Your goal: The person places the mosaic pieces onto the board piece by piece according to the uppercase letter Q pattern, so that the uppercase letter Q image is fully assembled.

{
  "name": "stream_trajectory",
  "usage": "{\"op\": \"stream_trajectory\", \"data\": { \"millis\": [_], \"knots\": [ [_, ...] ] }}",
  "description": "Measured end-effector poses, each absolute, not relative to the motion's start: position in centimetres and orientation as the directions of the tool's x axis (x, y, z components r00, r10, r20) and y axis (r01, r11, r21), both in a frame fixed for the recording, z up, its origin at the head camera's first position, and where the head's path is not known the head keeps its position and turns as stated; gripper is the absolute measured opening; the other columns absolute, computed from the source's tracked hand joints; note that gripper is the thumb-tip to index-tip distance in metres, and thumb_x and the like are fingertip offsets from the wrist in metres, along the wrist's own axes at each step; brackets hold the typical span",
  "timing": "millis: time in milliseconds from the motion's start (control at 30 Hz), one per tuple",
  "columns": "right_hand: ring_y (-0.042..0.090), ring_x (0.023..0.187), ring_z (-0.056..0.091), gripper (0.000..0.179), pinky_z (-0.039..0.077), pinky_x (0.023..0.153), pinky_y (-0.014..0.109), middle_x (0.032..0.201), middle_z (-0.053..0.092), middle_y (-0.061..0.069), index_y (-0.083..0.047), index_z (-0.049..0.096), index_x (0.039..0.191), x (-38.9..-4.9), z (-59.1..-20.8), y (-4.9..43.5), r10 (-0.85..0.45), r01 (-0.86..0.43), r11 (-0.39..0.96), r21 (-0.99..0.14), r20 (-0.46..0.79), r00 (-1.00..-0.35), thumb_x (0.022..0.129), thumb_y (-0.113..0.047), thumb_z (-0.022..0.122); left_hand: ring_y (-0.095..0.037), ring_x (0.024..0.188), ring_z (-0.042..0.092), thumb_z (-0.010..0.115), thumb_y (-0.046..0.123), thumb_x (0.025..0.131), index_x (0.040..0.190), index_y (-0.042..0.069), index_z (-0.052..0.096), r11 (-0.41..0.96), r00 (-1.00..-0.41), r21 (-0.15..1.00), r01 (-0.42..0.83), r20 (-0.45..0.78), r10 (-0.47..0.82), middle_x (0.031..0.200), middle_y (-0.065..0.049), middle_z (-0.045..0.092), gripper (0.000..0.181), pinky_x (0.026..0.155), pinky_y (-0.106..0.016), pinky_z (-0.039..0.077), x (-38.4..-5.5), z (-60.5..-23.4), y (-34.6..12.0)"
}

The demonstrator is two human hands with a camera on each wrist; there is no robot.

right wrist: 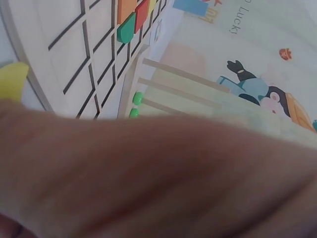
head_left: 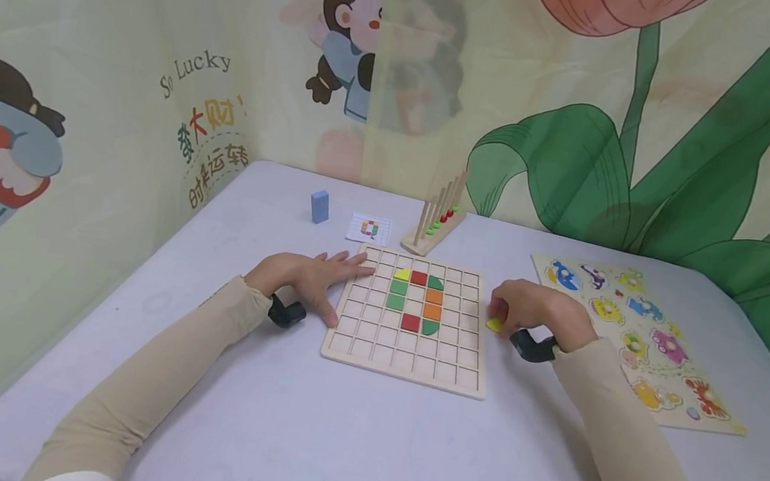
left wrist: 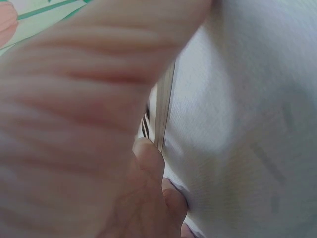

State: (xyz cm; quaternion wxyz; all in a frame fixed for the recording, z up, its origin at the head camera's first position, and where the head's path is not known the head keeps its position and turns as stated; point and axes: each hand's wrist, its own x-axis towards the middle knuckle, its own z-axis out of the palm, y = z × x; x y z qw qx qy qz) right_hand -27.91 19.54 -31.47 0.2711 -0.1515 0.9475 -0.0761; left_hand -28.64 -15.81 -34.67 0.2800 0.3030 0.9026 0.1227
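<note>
A square wooden grid board (head_left: pixel 401 374) lies flat on the table. Its cells hold a ring of coloured tiles: a yellow tile (head_left: pixel 402 274), red ones such as this red tile (head_left: pixel 410 322), several green ones and two orange ones, the upper an orange tile (head_left: pixel 433 296). My left hand (head_left: pixel 316 276) rests on the board's left edge with fingers spread. Just past the right edge, my right hand (head_left: pixel 533 307) pinches a yellow piece (head_left: pixel 493 324) with a rounded side, which shows in the right wrist view too as a yellow piece (right wrist: pixel 12 82). The hand hides part of it.
Behind the board lie a pattern card (head_left: pixel 368 228), a blue block (head_left: pixel 319 206) and a wooden peg stand (head_left: pixel 419 243) with red and green beads. A picture puzzle board (head_left: pixel 681 389) lies to the right, partly behind my right arm. Printed cloth (head_left: pixel 420 152) hangs behind the table.
</note>
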Motion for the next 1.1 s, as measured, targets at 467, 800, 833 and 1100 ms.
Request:
{"op": "stream_trajectory", "data": {
  "millis": [467, 800, 833, 1100],
  "knots": [
    [0.021, 0.082, 0.056, 0.025, 0.047, 0.073, 0.031, 0.088, 0.063, 0.007, -0.004, 0.067, 0.101, -28.5, -31.5, 19.7, -0.302, -0.226, 0.951, -0.212, -0.481, -0.823, 0.087, -0.025, 0.072, -0.034, 0.150, -0.011, 0.080, 0.047, 0.076, 0.159, 0.020, 0.007, 0.784, -0.658, 0.396, 0.479, -0.429, 0.618, 0.165, -0.007, -0.012, 0.114, 0.121, -0.054, -0.004, -28.6, -34.6, -15.9],
    [0.020, 0.083, 0.054, 0.026, 0.043, 0.067, 0.027, 0.083, 0.058, 0.005, -0.004, 0.064, 0.099, -28.1, -31.5, 17.5, -0.418, -0.344, 0.904, -0.255, -0.356, -0.836, 0.090, -0.027, 0.068, -0.031, 0.151, -0.012, 0.078, 0.046, 0.078, 0.159, 0.020, 0.007, 0.792, -0.660, 0.373, 0.483, -0.439, 0.609, 0.165, -0.005, -0.012, 0.111, 0.121, -0.052, -0.003, -28.6, -34.7, -16.0],
    [0.020, 0.083, 0.054, 0.026, 0.042, 0.067, 0.027, 0.083, 0.057, 0.005, -0.003, 0.064, 0.099, -28.0, -31.6, 17.1, -0.425, -0.349, 0.900, -0.261, -0.352, -0.834, 0.090, -0.027, 0.068, -0.031, 0.151, -0.012, 0.078, 0.045, 0.078, 0.159, 0.020, 0.006, 0.794, -0.661, 0.370, 0.482, -0.441, 0.607, 0.165, -0.005, -0.012, 0.111, 0.121, -0.052, -0.003, -28.6, -34.7, -16.0],
    [0.018, 0.079, 0.054, 0.024, 0.043, 0.065, 0.026, 0.079, 0.057, 0.004, -0.007, 0.065, 0.097, -27.0, -31.6, 13.8, -0.495, -0.407, 0.862, -0.301, -0.332, -0.803, 0.088, -0.028, 0.071, -0.031, 0.151, -0.012, 0.078, 0.045, 0.078, 0.159, 0.021, 0.006, 0.793, -0.662, 0.377, 0.479, -0.438, 0.608, 0.165, -0.005, -0.011, 0.110, 0.121, -0.052, -0.003, -28.6, -34.7, -16.0]
  ]
}}
